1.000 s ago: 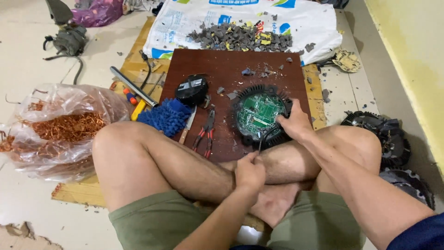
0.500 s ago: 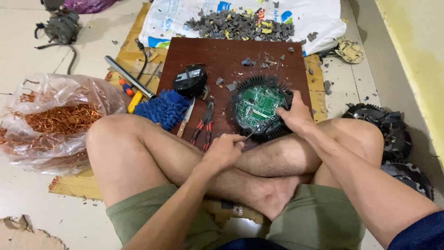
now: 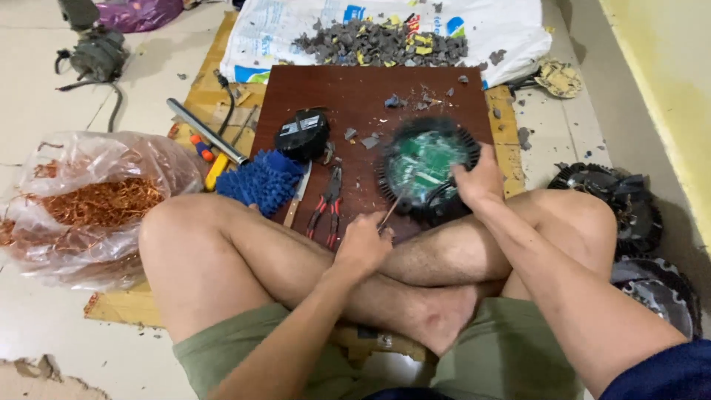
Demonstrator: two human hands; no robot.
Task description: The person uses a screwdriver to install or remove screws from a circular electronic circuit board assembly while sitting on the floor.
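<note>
The left hand (image 3: pixel 363 244) grips a thin tool (image 3: pixel 391 211) — probably a screwdriver — its tip at the round, black-finned unit (image 3: pixel 426 169) with green circuit board, lying on the brown wooden board (image 3: pixel 370 96). The right hand (image 3: pixel 480 178) clamps its ribbed rim.

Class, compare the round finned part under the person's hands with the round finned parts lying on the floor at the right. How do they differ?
The finned part on the board shows a green circuit board; the finned parts on the floor show none. The first lies on the brown board, steadied by the right hand, with the left hand bringing a thin tool to it; the others lie untouched. Both are round, black and ribbed.
</note>
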